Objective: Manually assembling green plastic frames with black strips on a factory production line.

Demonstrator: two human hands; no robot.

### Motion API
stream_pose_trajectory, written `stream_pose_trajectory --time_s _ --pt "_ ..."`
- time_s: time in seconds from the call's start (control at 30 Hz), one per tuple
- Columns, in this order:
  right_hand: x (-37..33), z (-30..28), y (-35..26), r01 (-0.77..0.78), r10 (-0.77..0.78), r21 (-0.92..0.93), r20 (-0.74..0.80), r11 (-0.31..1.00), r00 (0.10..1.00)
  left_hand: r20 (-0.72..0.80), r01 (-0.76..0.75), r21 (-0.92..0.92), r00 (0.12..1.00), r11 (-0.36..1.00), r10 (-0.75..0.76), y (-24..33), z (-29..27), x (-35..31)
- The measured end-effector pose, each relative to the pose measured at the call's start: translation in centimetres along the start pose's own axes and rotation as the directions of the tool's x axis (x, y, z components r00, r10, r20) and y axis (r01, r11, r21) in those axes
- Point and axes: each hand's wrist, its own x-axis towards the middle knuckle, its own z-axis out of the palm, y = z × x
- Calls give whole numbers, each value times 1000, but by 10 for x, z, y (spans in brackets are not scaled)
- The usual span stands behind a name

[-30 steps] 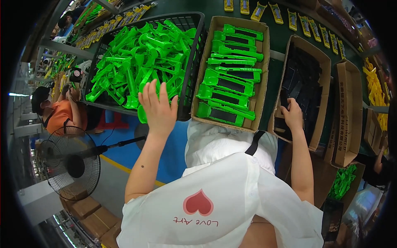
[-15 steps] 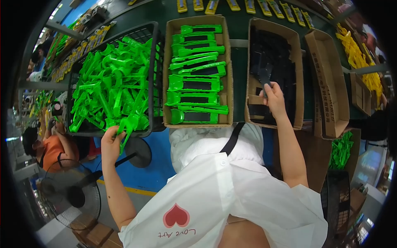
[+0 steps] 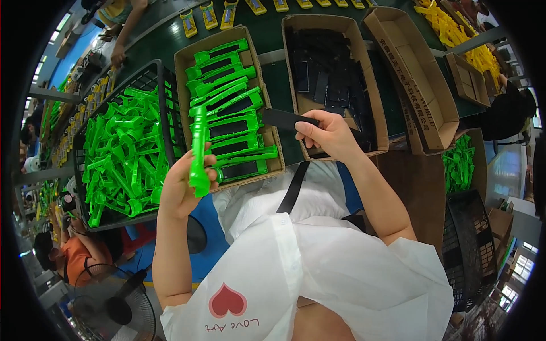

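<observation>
My left hand (image 3: 185, 181) is closed round a green plastic casing (image 3: 199, 149), held upright over the left edge of a cardboard box (image 3: 275, 153). In that box lie several green casings (image 3: 234, 124) in a row, with dark strips set in them. My right hand (image 3: 329, 133) pinches a flat black strip (image 3: 287, 119) by one end; its other end reaches toward the row of casings. A second cardboard box (image 3: 382, 132), just beyond my right hand, contains many loose black strips (image 3: 335, 85).
A black crate (image 3: 165, 85) heaped with green casings stands at the left. Nested cardboard trays (image 3: 424, 94) stand at the right. Yellow pieces (image 3: 446, 28) line the far right, and small yellow devices (image 3: 227, 14) the far edge. Another person's arm (image 3: 128, 34) reaches in at upper left.
My left hand has lifted the green casing from the crate and brought it right, to the cardboard box. My right hand has drawn a black strip out of its box and moved left.
</observation>
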Motion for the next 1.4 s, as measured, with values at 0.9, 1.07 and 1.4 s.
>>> stream_pose_trajectory --time_s 0.9,1.07,1.4 --pt "-7 32 -9 201 -203 -216 11 956 979 45 -232 -130 970 964 239 -63 48 22" --pt "-7 28 -8 583 -689 -581 50 569 723 -44 -264 -193 964 945 261 -58 50 21" --pt "-1 27 -24 45 -35 -111 94 993 995 41 -294 -38 955 955 295 -60 43 21"
